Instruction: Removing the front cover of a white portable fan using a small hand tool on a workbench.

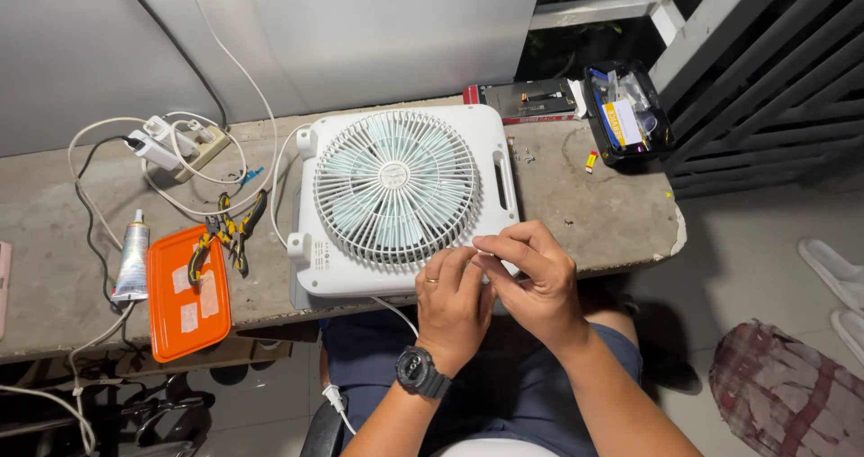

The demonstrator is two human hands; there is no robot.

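A white square box fan (400, 196) lies flat on the concrete bench, grille up, with pale blue blades under it. My left hand (453, 304), with a ring and a black wristwatch, and my right hand (529, 272) meet at the fan's near right corner. The fingertips of both hands pinch together over a very small whitish thing at the grille's edge; what it is I cannot tell. A white cord (391, 311) runs from the fan's near edge down past my lap.
Yellow-handled pliers (225, 232), an orange flat case (184, 290) and a glue tube (133, 257) lie left of the fan. A power strip with white cables (175, 146) is far left. A black parts box (625, 113) and small screws (522, 153) sit at the right.
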